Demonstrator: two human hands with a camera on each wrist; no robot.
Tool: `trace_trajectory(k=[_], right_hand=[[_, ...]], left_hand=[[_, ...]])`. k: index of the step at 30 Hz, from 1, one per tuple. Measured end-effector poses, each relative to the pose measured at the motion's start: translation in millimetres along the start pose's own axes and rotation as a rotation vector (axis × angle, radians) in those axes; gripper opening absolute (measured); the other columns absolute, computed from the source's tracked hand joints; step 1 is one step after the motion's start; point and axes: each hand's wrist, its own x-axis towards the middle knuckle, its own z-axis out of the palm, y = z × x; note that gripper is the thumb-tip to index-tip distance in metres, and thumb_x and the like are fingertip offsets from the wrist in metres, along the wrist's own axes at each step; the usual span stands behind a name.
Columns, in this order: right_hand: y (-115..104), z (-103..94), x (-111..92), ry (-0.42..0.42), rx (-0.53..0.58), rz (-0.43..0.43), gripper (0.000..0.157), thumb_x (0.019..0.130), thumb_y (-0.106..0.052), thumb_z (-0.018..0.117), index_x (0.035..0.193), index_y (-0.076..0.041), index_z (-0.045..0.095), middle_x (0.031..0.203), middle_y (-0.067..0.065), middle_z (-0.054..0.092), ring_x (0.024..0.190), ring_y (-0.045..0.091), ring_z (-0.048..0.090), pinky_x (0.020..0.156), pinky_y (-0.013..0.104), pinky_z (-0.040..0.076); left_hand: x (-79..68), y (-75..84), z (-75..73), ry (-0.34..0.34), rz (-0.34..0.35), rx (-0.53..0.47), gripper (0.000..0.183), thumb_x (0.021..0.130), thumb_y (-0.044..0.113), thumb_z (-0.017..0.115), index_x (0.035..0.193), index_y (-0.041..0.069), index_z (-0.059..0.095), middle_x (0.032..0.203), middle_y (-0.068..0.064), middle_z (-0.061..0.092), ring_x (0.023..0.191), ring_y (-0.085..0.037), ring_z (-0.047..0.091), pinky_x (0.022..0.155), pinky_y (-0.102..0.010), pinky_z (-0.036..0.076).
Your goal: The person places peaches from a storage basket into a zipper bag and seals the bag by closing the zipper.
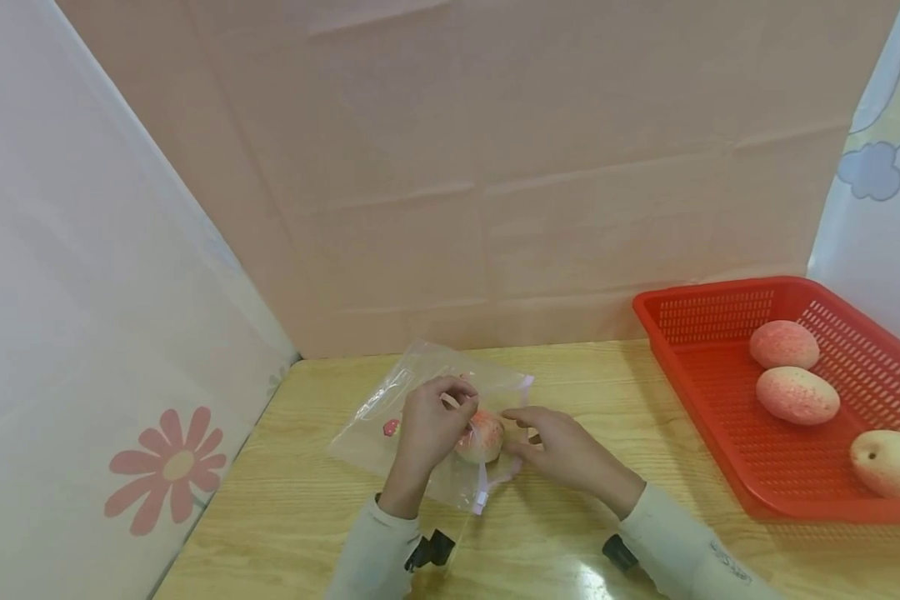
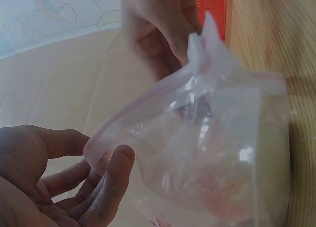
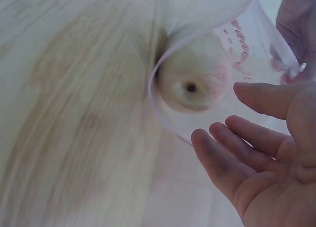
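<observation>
A clear zip bag [image 1: 378, 412] with pinkish trim lies on the table, and a pink and cream peach [image 1: 486, 440] sits inside it near the mouth. My left hand [image 1: 429, 423] pinches the upper edge of the mouth between thumb and finger, lifting it. The right hand [image 1: 558, 447] is at the mouth, its fingers extended and apart, with nothing in its grasp. In the right wrist view the peach [image 3: 182, 86] shows its dark stem hole toward the opening. The left wrist view shows the peach [image 2: 224, 195] through the plastic.
To the right stands a red basket [image 1: 690, 408] holding 3 peaches [image 1: 797, 395]. The wooden table [image 1: 270, 508] ends at a pinkish backdrop [image 1: 450, 208]. A white sheet with a flower print [image 1: 174, 468] borders the left side.
</observation>
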Motion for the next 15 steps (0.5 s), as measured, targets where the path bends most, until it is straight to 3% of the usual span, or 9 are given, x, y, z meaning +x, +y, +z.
trace_trajectory(k=[3,10,15], right_hand=[[0.5,-6.7,-7.8,0.002,-0.006,-0.01,0.044,0.095,-0.019,0.067,0.135,-0.004,0.059,0.137,0.016,0.061,0.11,0.035,0.068,0.084,0.041,0.06],[0.9,-27.4,-25.0,-0.003,-0.062,0.009,0.047,0.094,-0.024,0.068,0.137,-0.009,0.057,0.138,0.014,0.06,0.102,0.033,0.07,0.083,0.043,0.06],[-2.2,-42.6,-34.6,0.004,-0.093,0.012,0.046,0.094,-0.028,0.068,0.136,-0.013,0.058,0.136,0.01,0.062,0.099,0.03,0.071,0.082,0.044,0.059]], left_hand=[[0.1,-0.5,0.4,0.004,-0.001,0.007,0.004,0.087,0.004,0.069,0.088,0.003,0.073,0.079,-0.008,0.067,0.05,-0.014,0.064,0.043,-0.02,0.05],[0.3,0.7,0.8,0.009,-0.02,0.002,0.004,0.086,0.002,0.069,0.087,0.004,0.073,0.077,-0.007,0.066,0.053,-0.022,0.066,0.043,-0.02,0.048],[0.4,0.6,0.7,0.006,-0.011,0.013,0.008,0.084,0.0,0.068,0.084,0.006,0.073,0.076,-0.007,0.066,0.05,-0.016,0.064,0.042,-0.02,0.048]])
